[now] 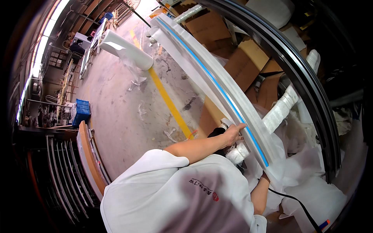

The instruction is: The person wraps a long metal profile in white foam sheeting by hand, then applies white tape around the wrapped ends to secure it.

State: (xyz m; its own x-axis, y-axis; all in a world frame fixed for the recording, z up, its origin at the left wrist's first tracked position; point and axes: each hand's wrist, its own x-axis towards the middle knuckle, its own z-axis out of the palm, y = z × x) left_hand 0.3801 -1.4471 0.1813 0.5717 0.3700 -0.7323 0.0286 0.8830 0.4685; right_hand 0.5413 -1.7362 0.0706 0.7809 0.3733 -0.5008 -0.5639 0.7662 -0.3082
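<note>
Head view: a long white-wrapped profile with a blue stripe (pixel 217 87) runs from about 11 o'clock at the top of the picture down to about 4 o'clock, where its near end sits just past the person's chest. Its long axis points away from the person, up and to the left. The left hand (pixel 233 134) lies on the profile's left flank close to the near end, fingers spread flat against the wrap, holding nothing closed in its grasp. Just below it is a small roll of white wrap (pixel 237 153), touching or nearly touching the palm. The right hand (pixel 265 177) is almost wholly hidden under the profile's near end; I cannot tell whether it is wide or closed. The left hand is the nearer one to the visible length. At 3 o'clock a black curved frame (pixel 307 85) runs alongside, close by. At 9 o'clock the concrete floor (pixel 124 112) with a yellow line (pixel 169 103) gives open room.
</note>
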